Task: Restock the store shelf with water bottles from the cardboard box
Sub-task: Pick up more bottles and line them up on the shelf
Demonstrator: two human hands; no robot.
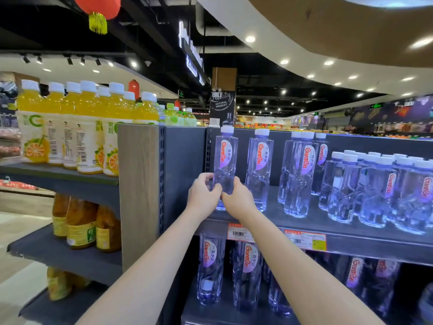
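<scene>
A clear water bottle [225, 158] with a white cap and a red-lettered label stands upright at the far left of the grey top shelf [311, 222]. My left hand [203, 198] grips its lower part from the left. From the right, my right hand [237, 200] holds the same lower part. Both sets of fingers curl round the bottle near its base. More of the same water bottles [259, 170] stand to the right along this shelf. The cardboard box is out of view.
Water bottles [210, 268] also fill the lower shelf. A wood-faced divider panel [138, 184] stands just left of the bottle. Yellow juice bottles [86, 127] line the neighbouring shelves at left. Price tags [304, 239] hang on the shelf's front edge.
</scene>
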